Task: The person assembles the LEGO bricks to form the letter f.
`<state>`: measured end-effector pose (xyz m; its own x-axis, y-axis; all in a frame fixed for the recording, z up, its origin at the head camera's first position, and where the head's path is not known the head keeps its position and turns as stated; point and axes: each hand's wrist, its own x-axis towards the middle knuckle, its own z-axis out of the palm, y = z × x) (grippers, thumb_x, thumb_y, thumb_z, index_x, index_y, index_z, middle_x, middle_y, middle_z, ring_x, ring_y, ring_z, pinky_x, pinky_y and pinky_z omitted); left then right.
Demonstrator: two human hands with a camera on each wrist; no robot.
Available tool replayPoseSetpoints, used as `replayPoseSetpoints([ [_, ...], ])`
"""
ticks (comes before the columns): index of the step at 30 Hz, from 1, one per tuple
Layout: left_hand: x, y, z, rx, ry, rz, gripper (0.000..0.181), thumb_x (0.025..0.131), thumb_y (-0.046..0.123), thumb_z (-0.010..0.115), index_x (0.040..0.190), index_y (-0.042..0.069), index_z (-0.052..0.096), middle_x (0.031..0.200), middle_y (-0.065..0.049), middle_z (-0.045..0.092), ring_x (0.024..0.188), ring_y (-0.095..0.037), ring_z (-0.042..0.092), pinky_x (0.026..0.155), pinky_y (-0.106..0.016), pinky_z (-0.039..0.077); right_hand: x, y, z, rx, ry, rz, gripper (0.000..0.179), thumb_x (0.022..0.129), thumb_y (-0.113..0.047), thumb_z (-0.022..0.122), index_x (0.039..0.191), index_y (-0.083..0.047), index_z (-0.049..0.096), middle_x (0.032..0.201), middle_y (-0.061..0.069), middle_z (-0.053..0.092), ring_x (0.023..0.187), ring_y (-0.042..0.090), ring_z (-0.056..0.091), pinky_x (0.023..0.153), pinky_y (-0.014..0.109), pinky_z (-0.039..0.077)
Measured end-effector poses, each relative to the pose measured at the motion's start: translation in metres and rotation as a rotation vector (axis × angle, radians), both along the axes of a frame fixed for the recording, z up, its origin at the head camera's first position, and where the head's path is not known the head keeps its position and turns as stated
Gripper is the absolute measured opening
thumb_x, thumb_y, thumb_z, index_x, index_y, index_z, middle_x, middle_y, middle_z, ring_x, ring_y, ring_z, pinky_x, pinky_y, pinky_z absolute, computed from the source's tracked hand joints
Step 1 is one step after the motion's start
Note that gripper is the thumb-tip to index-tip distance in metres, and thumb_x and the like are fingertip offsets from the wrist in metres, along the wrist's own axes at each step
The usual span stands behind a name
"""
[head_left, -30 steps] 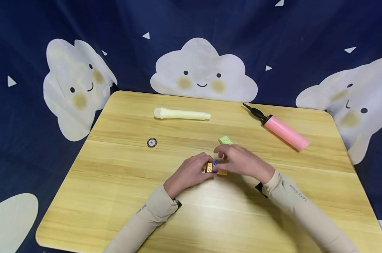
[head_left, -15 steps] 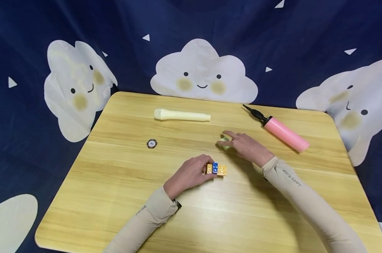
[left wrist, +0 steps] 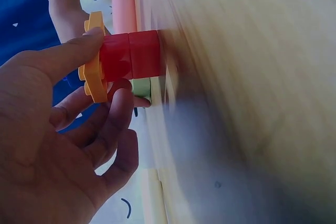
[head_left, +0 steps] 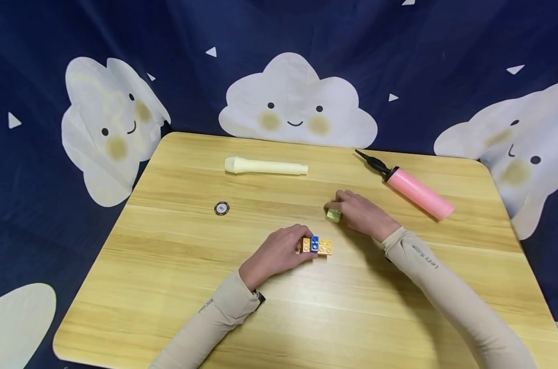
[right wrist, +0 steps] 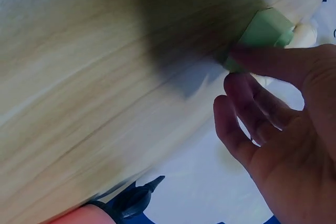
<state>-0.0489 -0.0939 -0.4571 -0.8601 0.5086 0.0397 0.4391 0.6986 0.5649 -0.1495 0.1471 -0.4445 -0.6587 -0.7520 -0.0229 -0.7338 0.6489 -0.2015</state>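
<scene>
My left hand [head_left: 281, 249] grips a small stack of toy building bricks in the middle of the table. A blue brick [head_left: 314, 245] sits on top, across an orange-yellow brick [head_left: 325, 247]. The left wrist view shows red bricks [left wrist: 130, 55] below the orange-yellow one, held near the tabletop. Farther back and to the right, my right hand [head_left: 362, 212] pinches a light green brick [head_left: 333, 216] between thumb and fingers. In the right wrist view this green brick [right wrist: 262, 29] is tilted, its studs turned sideways; whether it still touches the table I cannot tell.
A pale yellow toy microphone [head_left: 266, 166] lies at the back of the wooden table [head_left: 168, 307]. Left of the hands is a round poker chip [head_left: 221, 208]. A pink hand pump [head_left: 419, 193] with a black nozzle lies back right, beyond my right hand.
My right hand has left the brick stack, moved back and right to the green brick and pinched it. The green brick has turned. My left hand keeps its place on the stack.
</scene>
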Motion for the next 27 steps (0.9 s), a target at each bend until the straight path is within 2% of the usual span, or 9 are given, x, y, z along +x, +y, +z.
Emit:
replayPoseSetpoints([
  [5, 0.000, 0.000, 0.000, -0.002, 0.009, 0.002, 0.042, 0.086, 0.039, 0.079, 0.115, 0.011, 0.066, 0.095, 0.006, 0.063, 0.073, -0.008, 0.053, 0.063, -0.024, 0.043, 0.000, 0.000, 0.004, -0.011, -0.058, -0.057, 0.037, 0.084, -0.004, 0.079, 0.119, -0.003, 0.069, 0.096, 0.010, 0.056, 0.084, 0.024, 0.054, 0.074, 0.040, 0.050],
  [11, 0.000, 0.001, -0.001, -0.004, 0.010, 0.001, 0.042, 0.086, 0.039, 0.078, 0.115, 0.012, 0.066, 0.096, 0.006, 0.063, 0.074, -0.008, 0.053, 0.064, -0.024, 0.044, 0.003, 0.000, 0.006, -0.018, -0.105, -0.092, 0.038, 0.085, -0.019, 0.080, 0.116, -0.001, 0.069, 0.098, 0.009, 0.056, 0.084, 0.022, 0.053, 0.074, 0.039, 0.050],
  [16, 0.000, 0.001, -0.001, -0.007, 0.004, 0.002, 0.042, 0.087, 0.039, 0.078, 0.116, 0.012, 0.066, 0.097, 0.005, 0.064, 0.076, -0.008, 0.054, 0.065, -0.024, 0.044, 0.012, 0.000, 0.013, -0.048, -0.123, -0.088, 0.038, 0.085, -0.020, 0.080, 0.115, 0.002, 0.068, 0.105, 0.016, 0.061, 0.090, 0.026, 0.059, 0.081, 0.043, 0.054],
  [21, 0.000, 0.001, 0.001, -0.009, 0.013, 0.006, 0.041, 0.087, 0.039, 0.078, 0.115, 0.012, 0.066, 0.098, 0.005, 0.064, 0.076, -0.008, 0.054, 0.066, -0.024, 0.045, 0.020, -0.001, 0.022, -0.074, -0.104, -0.062, 0.038, 0.087, -0.017, 0.076, 0.117, 0.004, 0.067, 0.110, 0.019, 0.063, 0.096, 0.029, 0.063, 0.086, 0.044, 0.054],
  [27, -0.001, 0.001, 0.002, -0.010, 0.017, 0.006, 0.040, 0.087, 0.039, 0.078, 0.114, 0.013, 0.066, 0.093, 0.007, 0.062, 0.073, -0.007, 0.053, 0.063, -0.023, 0.043, 0.031, -0.001, 0.033, -0.136, -0.097, -0.040, 0.037, 0.085, -0.016, 0.077, 0.115, 0.003, 0.066, 0.103, 0.011, 0.064, 0.085, 0.019, 0.061, 0.078, 0.037, 0.054],
])
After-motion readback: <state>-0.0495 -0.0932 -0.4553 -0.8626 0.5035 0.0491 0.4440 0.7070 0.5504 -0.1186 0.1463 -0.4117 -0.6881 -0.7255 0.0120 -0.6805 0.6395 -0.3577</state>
